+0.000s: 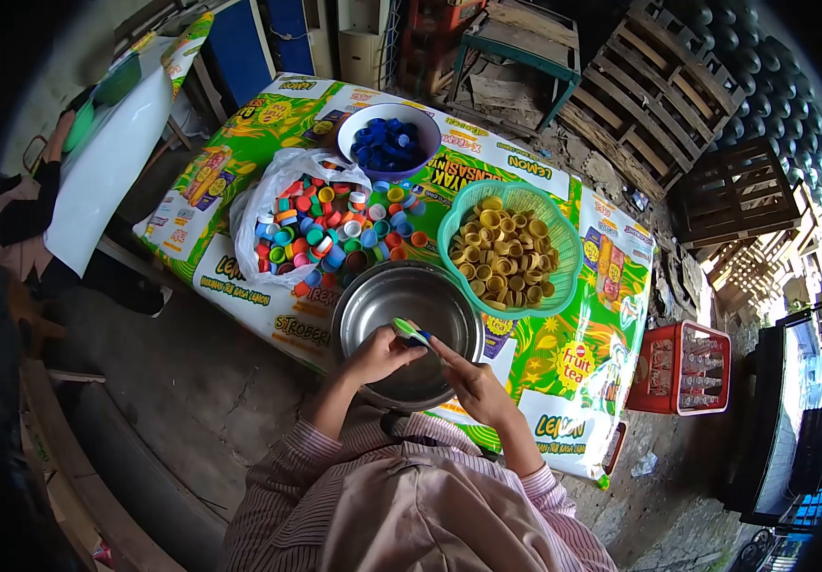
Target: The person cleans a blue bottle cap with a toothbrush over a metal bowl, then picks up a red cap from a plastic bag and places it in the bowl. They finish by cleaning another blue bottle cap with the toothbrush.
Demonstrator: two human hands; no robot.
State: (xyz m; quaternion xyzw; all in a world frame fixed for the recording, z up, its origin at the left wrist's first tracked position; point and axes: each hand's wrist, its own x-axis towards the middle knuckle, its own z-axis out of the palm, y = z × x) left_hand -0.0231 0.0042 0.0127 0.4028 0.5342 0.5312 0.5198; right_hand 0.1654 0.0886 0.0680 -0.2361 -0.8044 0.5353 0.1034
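Over a steel bowl (373, 290), my left hand (387, 355) is closed on a green-handled tool (408, 331). My right hand (468, 377) meets it from the right, its fingers pressed at a small dark blue piece (424, 336), perhaps a cap. Behind the bowl, a white plastic bag (253, 200) lies open with mixed coloured caps (320, 224) spilling out. A purple-rimmed bowl (342, 139) holds dark blue caps (387, 143). Yellow caps (501, 253) fill a mint green basket (571, 272) to the right.
Everything stands on a table with a colourful printed cover (578, 372). A red crate (682, 367) of bottles is at the right, on the floor. Wooden pallets (654, 91) lean behind. At the far left, a person (25, 224) is beside a white surface (120, 143).
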